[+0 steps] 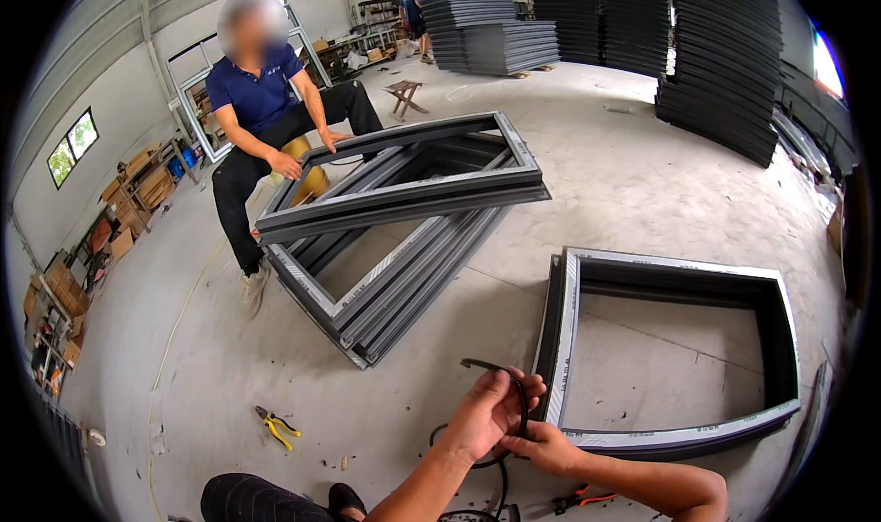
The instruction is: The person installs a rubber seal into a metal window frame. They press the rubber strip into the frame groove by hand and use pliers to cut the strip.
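Note:
A thin black rubber strip [524,407] runs through both my hands, its free end curling up to the left and the rest hanging in loops toward the floor. My left hand [491,415] is closed round it near that end, palm turned partly up. Just right and slightly lower, my right hand [548,449] pinches the strip between thumb and fingers. Close to both hands, on the right, lies a stack of dark rectangular window frames [679,438] with a pale film on the top faces. Red-handled pliers [583,500] lie on the floor below my right forearm.
Yellow-handled pliers [275,427] lie on the floor at left. Ahead, a seated person [262,100] rests both hands on another crossed stack of frames [404,205]. A small folding stool [404,95] and tall stacks of dark profiles [720,58] stand farther back.

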The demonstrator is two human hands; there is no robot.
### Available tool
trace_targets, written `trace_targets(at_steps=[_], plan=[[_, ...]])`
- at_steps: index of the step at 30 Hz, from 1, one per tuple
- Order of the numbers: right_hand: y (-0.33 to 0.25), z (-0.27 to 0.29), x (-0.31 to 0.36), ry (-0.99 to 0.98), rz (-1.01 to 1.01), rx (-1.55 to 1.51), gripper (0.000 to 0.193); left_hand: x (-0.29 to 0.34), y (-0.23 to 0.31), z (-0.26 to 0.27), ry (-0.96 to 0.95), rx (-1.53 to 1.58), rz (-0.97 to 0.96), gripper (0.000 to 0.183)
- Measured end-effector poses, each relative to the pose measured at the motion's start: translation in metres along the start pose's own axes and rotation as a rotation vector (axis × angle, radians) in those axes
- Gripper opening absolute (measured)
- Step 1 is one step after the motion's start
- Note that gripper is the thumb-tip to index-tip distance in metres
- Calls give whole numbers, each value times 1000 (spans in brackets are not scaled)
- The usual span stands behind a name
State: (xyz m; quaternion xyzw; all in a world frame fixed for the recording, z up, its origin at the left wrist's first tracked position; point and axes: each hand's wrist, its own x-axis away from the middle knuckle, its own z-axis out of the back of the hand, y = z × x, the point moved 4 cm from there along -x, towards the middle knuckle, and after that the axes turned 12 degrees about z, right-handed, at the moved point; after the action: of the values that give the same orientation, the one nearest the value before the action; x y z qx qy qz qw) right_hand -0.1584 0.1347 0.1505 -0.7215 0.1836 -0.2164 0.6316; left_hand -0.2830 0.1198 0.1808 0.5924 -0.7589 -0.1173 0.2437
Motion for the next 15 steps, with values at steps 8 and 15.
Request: trace_targets(at_steps=[8, 15], plan=[[8, 41, -3, 153, -33, 703, 38, -1, 21, 15, 272, -183, -235, 24], [-5, 68, -4, 241, 13, 1203, 31, 1, 15, 20, 433, -228, -239, 18]])
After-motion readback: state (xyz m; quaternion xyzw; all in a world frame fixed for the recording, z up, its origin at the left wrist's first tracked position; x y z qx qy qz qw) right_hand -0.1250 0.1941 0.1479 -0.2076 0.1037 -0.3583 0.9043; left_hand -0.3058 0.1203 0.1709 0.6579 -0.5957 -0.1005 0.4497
